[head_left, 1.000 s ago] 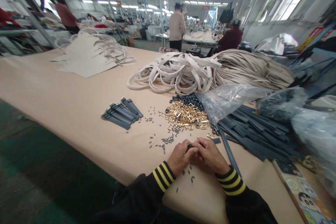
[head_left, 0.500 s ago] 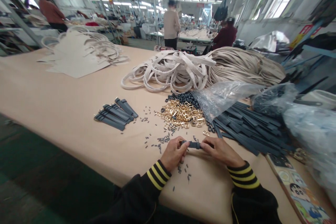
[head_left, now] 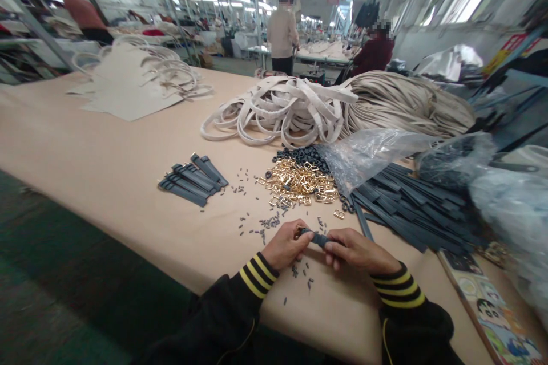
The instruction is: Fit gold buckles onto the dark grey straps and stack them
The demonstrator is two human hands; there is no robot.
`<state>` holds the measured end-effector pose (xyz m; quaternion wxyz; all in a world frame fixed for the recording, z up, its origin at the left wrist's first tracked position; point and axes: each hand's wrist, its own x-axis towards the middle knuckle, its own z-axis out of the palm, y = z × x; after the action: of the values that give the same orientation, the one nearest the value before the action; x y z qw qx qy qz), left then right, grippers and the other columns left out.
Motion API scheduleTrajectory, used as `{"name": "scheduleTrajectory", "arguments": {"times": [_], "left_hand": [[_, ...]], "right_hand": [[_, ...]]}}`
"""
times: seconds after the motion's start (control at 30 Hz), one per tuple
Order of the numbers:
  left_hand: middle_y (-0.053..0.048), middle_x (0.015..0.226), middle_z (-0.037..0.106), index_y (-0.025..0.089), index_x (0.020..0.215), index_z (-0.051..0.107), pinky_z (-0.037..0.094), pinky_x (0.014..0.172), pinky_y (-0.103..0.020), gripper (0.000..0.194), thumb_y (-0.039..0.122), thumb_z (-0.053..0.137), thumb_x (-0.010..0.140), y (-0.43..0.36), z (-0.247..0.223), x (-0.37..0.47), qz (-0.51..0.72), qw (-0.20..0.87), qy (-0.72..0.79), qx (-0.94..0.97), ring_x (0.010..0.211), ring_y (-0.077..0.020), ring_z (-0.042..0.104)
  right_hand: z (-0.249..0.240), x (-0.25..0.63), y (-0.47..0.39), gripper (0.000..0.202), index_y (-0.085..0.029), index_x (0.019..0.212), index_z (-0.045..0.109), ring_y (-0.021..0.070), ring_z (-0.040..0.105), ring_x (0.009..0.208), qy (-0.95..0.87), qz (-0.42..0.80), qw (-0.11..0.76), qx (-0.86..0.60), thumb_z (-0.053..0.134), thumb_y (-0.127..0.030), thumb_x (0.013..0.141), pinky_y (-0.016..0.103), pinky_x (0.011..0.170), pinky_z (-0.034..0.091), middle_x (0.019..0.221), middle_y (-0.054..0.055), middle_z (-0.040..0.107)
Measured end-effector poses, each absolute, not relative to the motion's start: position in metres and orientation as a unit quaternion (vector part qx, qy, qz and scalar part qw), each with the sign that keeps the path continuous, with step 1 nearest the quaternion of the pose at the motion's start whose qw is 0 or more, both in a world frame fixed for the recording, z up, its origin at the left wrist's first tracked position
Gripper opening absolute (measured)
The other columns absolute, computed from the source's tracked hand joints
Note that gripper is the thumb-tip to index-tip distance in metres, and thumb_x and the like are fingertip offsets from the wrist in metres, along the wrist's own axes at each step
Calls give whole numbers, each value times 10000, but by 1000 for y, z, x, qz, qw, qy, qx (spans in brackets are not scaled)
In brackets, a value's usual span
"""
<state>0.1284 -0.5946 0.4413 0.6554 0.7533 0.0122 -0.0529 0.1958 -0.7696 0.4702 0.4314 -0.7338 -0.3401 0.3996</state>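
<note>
A short dark strap (head_left: 319,239) spans the gap between my two hands, above the table's near part. My left hand (head_left: 287,244) pinches its left end, where a bit of gold buckle shows at the fingers. The strap's right end is in the closed fingers of my right hand (head_left: 357,249). Just beyond lies a pile of gold buckles (head_left: 299,179), with dark rings (head_left: 306,155) behind it. Small dark pieces (head_left: 270,221) are scattered around my left hand. Several straps with buckles (head_left: 192,179) lie in a group to the left.
Long dark strips (head_left: 415,199) and clear plastic (head_left: 372,154) lie at the right, near a printed board (head_left: 492,308). Pale looped straps (head_left: 282,108) and flat cream pieces (head_left: 132,82) are farther back. People stand or sit beyond the table (head_left: 107,154).
My right hand has turned, its fingers now curled under the strap's right end, and the strap tilts down to the right. The whole view has shifted slightly.
</note>
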Motion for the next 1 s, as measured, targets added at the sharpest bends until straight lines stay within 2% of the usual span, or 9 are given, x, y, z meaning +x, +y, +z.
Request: {"name": "scheduleTrajectory", "arguments": {"times": [0.1, 0.27, 0.47, 0.67, 0.87, 1.0], "left_hand": [[70, 468, 423, 146, 735, 460, 286, 334, -152, 229, 372, 464, 773, -595, 441, 129, -52, 650, 18, 758, 345, -54, 394], [70, 455, 421, 151, 739, 468, 286, 346, -162, 225, 373, 464, 773, -596, 439, 128, -50, 640, 14, 766, 345, -64, 403], [70, 452, 409, 153, 718, 490, 284, 385, -169, 164, 308, 468, 764, -596, 442, 128, -28, 599, 1, 800, 379, -62, 376], [58, 470, 423, 151, 688, 510, 284, 410, -175, 141, 279, 486, 743, -596, 444, 128, -4, 568, -15, 823, 426, -70, 368], [62, 471, 428, 151, 719, 487, 289, 388, -164, 157, 299, 470, 769, -595, 444, 127, -38, 592, -26, 805, 395, -60, 382], [72, 471, 426, 160, 765, 439, 289, 353, -153, 221, 368, 387, 822, -595, 439, 126, -68, 637, -18, 768, 341, -53, 385]], "right_hand": [[468, 195, -769, 215, -138, 749, 504, 92, 542, 487, -347, 403, 434, -727, 389, -289, 852, 186, 476, 401, 681, 27, 612], [471, 195, -767, 275, -147, 666, 527, 83, 430, 446, -395, 327, 382, -769, 374, -263, 862, 184, 461, 330, 510, -32, 483], [469, 196, -765, 279, -152, 626, 492, 97, 445, 519, -413, 301, 372, -775, 381, -257, 860, 202, 521, 332, 562, -21, 494], [466, 195, -766, 330, -147, 605, 505, 87, 412, 463, -397, 315, 386, -771, 378, -306, 866, 193, 466, 312, 512, -27, 466], [468, 193, -762, 341, -148, 610, 511, 84, 423, 451, -385, 304, 382, -783, 367, -309, 874, 191, 467, 321, 494, -30, 464], [467, 195, -760, 344, -156, 598, 482, 98, 442, 499, -400, 267, 373, -793, 363, -324, 874, 204, 502, 326, 527, -24, 477]]}}
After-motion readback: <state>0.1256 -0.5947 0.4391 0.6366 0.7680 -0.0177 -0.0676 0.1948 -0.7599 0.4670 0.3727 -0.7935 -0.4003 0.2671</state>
